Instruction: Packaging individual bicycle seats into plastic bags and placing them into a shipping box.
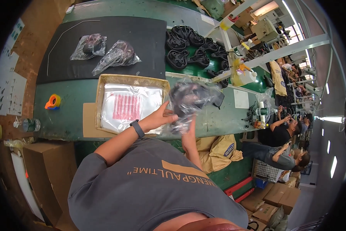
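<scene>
A black bicycle saddle in a clear plastic bag (pixel 190 98) is held up in front of me, over the green bench. My left hand (pixel 159 116) grips the bag's near left side, with the fingers bent against the film. My right hand (pixel 189 134) has hold of the bag from below, and its fingertips are hidden behind the plastic. Just left of the saddle stands a shallow cardboard box (pixel 99 102) with a stack of clear plastic bags (pixel 126 107) printed in red. Two more bagged saddles, one (pixel 89 47) on the left and another (pixel 121 56) beside it, lie on a black mat (pixel 149 46).
Several unwrapped black saddles (pixel 177 58) rest on a green surface at the far right. An orange tape roll (pixel 53 101) sits left of the box. A metal post (pixel 280 52) rises past the bench. A cardboard carton (pixel 51 177) stands at lower left; co-workers (pixel 280 133) are at right.
</scene>
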`<state>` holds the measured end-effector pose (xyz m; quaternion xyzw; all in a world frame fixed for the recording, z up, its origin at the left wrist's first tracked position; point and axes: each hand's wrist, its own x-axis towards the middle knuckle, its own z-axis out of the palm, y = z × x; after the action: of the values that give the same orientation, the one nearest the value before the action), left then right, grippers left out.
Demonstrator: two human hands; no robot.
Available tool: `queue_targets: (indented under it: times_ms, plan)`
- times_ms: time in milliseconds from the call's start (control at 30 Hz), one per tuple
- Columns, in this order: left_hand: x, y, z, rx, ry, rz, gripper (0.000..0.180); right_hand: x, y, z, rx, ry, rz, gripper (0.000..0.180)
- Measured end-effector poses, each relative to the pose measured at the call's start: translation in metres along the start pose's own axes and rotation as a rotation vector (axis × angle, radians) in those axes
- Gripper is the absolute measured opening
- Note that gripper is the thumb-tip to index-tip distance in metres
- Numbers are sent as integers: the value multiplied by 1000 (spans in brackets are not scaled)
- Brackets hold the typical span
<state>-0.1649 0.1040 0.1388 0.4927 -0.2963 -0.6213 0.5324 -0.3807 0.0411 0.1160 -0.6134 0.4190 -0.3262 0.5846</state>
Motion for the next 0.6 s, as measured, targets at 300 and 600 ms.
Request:
queue_targets:
  times_ms: [300, 600]
  plan:
    - [136, 43, -213, 393, 595, 204, 76, 104, -51, -2, 213, -349, 192, 55]
    - [88, 45, -296, 1273, 1150, -221, 45, 308, 46, -32, 503, -73, 542, 47]
